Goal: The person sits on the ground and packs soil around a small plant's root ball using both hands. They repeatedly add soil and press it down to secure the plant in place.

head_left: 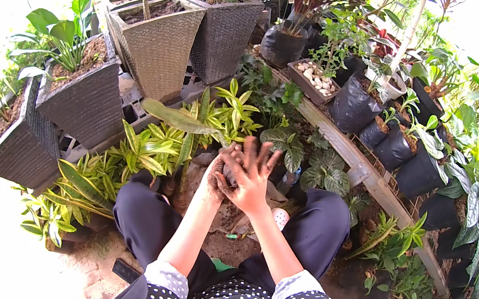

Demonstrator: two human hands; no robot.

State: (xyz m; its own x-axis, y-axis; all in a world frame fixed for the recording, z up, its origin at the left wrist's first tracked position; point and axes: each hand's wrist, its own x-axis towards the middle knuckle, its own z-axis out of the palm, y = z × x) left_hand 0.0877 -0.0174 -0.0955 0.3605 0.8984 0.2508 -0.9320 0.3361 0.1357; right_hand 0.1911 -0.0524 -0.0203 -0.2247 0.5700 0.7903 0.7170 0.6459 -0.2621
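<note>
Just in front of my knees, my left hand (214, 177) is curled around a dark clump of soil (230, 175). A broad green snake plant leaf (181, 119) slants up to the left, its lower end reaching the clump between my hands. Against the clump's other side lies my right hand (252, 180), its fingers spread apart and its thumb across the soil. Dirt coats the fingers of both hands. Where the leaf joins the clump is hidden by the fingers.
Yellow-green leafy plants (143, 145) crowd the left front. Tall grey planters (152, 48) stand behind them. A wooden rail (341, 137) runs along the right, with black plant bags (355, 108) behind it. A dark phone-like object (125, 270) lies on the ground at left.
</note>
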